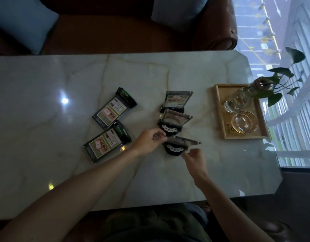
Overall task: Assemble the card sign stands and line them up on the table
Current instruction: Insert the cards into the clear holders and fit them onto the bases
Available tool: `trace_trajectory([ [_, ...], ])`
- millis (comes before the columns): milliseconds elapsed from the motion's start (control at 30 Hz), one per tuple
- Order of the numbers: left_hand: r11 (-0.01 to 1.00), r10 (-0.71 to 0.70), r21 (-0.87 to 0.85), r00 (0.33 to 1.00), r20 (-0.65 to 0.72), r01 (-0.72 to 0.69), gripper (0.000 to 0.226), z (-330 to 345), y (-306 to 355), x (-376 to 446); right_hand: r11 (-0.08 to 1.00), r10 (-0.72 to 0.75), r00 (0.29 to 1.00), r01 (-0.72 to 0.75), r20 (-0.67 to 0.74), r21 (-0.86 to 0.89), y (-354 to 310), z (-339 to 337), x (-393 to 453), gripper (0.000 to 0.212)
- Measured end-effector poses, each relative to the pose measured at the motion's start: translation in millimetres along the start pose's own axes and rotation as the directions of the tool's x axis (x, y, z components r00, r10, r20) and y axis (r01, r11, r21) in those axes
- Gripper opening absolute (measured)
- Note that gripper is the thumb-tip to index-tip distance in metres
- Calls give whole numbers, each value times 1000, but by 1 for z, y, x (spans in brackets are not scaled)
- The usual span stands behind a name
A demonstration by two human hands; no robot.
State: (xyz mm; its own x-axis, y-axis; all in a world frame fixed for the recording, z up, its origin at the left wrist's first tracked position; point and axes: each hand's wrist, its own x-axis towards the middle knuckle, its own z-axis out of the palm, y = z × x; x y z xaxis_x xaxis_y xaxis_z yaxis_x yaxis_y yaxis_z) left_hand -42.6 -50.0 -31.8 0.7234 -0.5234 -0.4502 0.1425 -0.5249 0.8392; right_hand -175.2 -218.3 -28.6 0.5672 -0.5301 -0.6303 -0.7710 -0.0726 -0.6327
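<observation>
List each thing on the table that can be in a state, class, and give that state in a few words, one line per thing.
Far stand: assembled, upright.
Middle stand: assembled, upright.
Near stand: card tilted, being fitted.
Upper flat card: lying flat, unassembled.
Lower flat card: lying flat, unassembled.
Left hand: gripping the near stand's card.
Right hand: open, fingers by the base.
Glass vase: on the wooden tray.

Marble table [45, 88]: pale grey-white with tan veining. Flat sign cards [114, 109] left of the wooden tray [219, 109]: black frames, green, white and red print. Stand bases [170, 130]: black with white dots. Tray: light tan. Sofa [115, 32] beyond: brown; cushion [21, 21]: blue.
</observation>
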Motion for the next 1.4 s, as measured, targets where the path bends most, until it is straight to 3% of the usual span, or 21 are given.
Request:
trace_trajectory([
  [100, 998, 42, 42, 994, -103, -37, 8, -37, -10, -13, 994, -23, 989, 38, 145, -105, -8, 31, -15, 20],
  [200, 998, 56, 34, 977, -207, -50, 5, -85, -26, -25, 975, -159, 963, 188, 218, -117, -40, 70, -33, 17],
  [333, 993, -114, -12, 930, -348, 117, 26, -143, -68, -37, 868, -391, 885, 446, 252, -220, -100, 125, -48, 6],
  [467, 946, -249, 103, 894, -372, 306, 71, -176, -121, -52, 649, -516, 725, 678, 456, -345, -145, 182, -44, 23],
  [567, 886, -366, 163, 870, -330, 434, 97, -179, -144, -71, 429, -465, 609, 790, 642, -438, -156, 228, -30, 45],
  [667, 840, -404, 262, 870, -283, 475, 105, -171, -166, -83, 208, -323, 595, 804, 736, -557, -148, 261, -15, 55],
  [767, 825, -348, 358, 892, -288, 437, 102, -161, -183, -90, -41, -306, 572, 791, 761, -611, -135, 274, -6, 67],
  [867, 804, -281, 426, 896, -344, 415, 106, -152, -187, -92, -137, -322, 565, 766, 760, -628, -126, 277, -3, 78],
  [1067, 793, -236, 454, 892, -386, 407, 109, -151, -184, -87, -121, -288, 593, 756, 752, -643, -121, 275, 0, 91],
  [1133, 812, -248, 418, 889, -385, 408, 109, -150, -183, -86, -81, -311, 593, 762, 743, -642, -123, 272, -1, 85],
  [1267, 936, -253, 150, 906, -339, 318, 61, -152, -174, -83, 13, -407, 609, 749, 680, -663, -133, 256, -7, 53],
  [1333, 968, -226, 30, 919, -323, 248, 47, -158, -157, -81, 114, -426, 648, 731, 631, -673, -141, 240, -5, 36],
  [1400, 982, -188, -40, 924, -334, 185, 39, -167, -133, -76, 216, -466, 672, 717, 575, -663, -142, 221, 4, 33],
])
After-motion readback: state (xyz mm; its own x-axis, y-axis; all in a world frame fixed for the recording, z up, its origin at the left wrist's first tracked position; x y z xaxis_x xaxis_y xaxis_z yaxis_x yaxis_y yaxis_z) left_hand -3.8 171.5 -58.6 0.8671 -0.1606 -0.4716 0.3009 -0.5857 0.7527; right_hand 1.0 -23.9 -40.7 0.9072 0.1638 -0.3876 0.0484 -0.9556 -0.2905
